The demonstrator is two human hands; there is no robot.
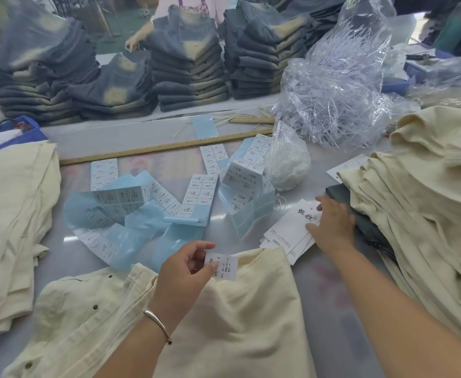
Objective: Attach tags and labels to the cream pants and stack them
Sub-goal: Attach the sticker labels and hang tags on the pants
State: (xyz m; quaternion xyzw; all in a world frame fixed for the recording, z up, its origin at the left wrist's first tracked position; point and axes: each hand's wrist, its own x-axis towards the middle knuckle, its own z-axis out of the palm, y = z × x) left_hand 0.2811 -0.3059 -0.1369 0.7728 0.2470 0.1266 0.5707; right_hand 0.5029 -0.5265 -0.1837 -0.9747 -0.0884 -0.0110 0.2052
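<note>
A folded pair of cream pants (251, 323) lies in front of me at the near table edge. Above it my left hand (185, 271) pinches a small white size label (225, 264) between thumb and forefinger. My right hand (333, 222) reaches to the right and rests with spread fingers on a fanned pile of white hang tags (289, 227). Sheets of labels on blue backing (196, 197) lie scattered across the table's middle. A stack of cream pants (11, 214) sits at the left, and a bigger heap of cream pants (425, 203) at the right.
Stacks of washed dark jeans (185, 64) line the back. A clear bag of plastic tag fasteners (338, 99) and a small bag of white string (289, 162) stand at the right back. A long wooden ruler (164, 147) crosses the table. A blue bin (11, 132) sits at the left.
</note>
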